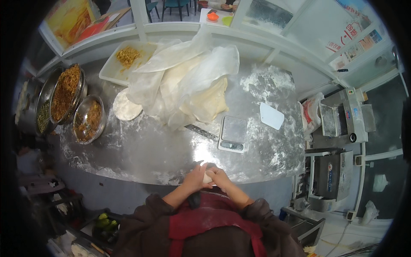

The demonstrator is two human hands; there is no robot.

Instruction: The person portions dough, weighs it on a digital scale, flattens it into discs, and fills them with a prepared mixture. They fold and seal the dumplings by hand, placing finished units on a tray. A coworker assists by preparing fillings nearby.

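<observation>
A small pale piece of dough (208,177) is held between my two hands at the front edge of the steel table (154,147). My left hand (194,177) cups it from one side. On the other side, the fingers of my right hand (221,178) press against it, the thumb lying over its top. Part of the dough is hidden by the fingers. Beyond my hands stands a digital kitchen scale (234,130) with a bare platform. A large mass of dough (208,99) lies farther back, partly under crumpled plastic sheeting (212,64).
Steel bowls of brown crumbly filling (65,93) and a smaller filling bowl (90,119) stand left. Near them are a white plastic tub (110,69) and a floury white round (126,104). A dark flat blade (201,131) and a white dough scraper (271,116) lie on the table.
</observation>
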